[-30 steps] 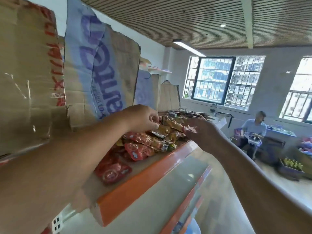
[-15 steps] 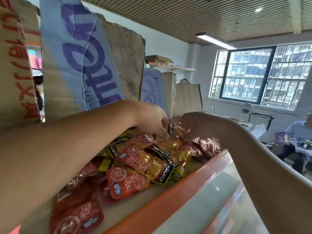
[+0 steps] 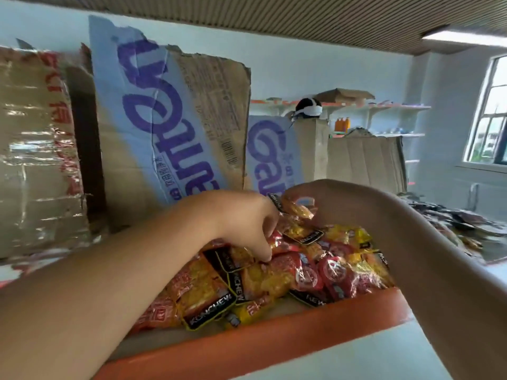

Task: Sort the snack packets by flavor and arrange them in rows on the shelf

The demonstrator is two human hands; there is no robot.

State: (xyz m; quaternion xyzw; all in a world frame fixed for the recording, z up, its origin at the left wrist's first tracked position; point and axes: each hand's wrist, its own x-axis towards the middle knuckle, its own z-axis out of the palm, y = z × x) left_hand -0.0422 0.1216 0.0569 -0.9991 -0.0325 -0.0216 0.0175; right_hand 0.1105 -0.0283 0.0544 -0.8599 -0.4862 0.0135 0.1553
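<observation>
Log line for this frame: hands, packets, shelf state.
left hand: fingers in packet pile, grip unclear | right hand: holds yellow packet | shelf: flavors mixed, no rows

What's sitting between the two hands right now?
In the head view, a yellow packet with a black end lies between the left hand and the right hand, which seems to pinch it.

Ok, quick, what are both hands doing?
Left hand: fingers in the packet pile, grip cannot be told.
Right hand: holds a yellow packet.
</observation>
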